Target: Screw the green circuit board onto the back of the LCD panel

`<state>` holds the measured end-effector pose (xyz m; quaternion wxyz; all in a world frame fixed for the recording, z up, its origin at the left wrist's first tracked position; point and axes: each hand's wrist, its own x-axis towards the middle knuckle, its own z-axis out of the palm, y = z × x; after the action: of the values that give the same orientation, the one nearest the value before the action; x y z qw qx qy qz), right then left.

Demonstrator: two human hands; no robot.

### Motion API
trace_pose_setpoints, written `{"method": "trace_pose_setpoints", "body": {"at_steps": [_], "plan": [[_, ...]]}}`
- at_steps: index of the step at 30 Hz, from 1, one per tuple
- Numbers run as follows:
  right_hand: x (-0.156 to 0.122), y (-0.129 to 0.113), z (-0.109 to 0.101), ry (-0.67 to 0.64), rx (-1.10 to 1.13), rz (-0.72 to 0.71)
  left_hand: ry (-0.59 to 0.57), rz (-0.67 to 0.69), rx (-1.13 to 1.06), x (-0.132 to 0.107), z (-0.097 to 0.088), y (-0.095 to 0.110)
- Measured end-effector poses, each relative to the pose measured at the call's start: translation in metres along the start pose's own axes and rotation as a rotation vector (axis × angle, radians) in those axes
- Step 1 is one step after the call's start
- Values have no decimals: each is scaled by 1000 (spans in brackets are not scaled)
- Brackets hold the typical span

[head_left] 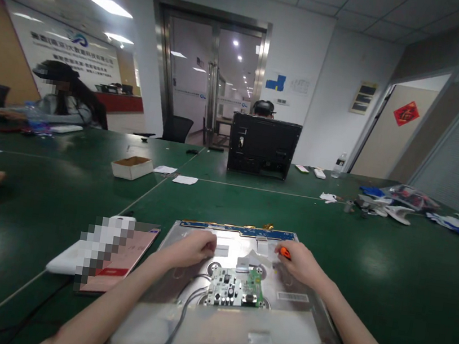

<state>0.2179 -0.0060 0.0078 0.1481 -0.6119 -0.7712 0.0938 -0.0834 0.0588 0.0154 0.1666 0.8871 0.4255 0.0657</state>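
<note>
In front of me lies a flat display panel [297, 329], its metal back facing up. A green circuit board [235, 287] sits at its middle, with grey cables [182, 319] running off toward me. Along the far edge runs a narrow blue circuit strip [221, 228]. Over the panel's left half, my left hand [195, 248] is closed with curled fingers; whatever they may pinch is hidden. My right hand [302, 263] is closed around an orange-handled tool [285, 253] over the right half. Most of that tool is covered by the hand.
A white device [67, 257] and a pink booklet [133, 252] lie left of the panel. Farther off are a cardboard box [131, 168], a black monitor housing [264, 145] and a bottle [338, 166]. Loose parts [384, 207] lie right. Co-workers sit left and behind the housing.
</note>
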Motion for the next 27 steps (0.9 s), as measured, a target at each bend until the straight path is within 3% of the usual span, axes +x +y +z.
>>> {"method": "trace_pose_setpoints", "body": {"at_steps": [5, 11, 16, 27], "plan": [[-7, 5, -7, -36, 31, -32, 53, -13, 5, 5, 3, -4], [-6, -5, 10, -45, 17, -43, 110, -27, -40, -1, 11, -6], [-4, -4, 20, -43, 9, -9, 108, -7, -69, -3, 10, -12], [9, -7, 16, -105, -50, -21, 82, 28, -90, -4, 10, -16]]}}
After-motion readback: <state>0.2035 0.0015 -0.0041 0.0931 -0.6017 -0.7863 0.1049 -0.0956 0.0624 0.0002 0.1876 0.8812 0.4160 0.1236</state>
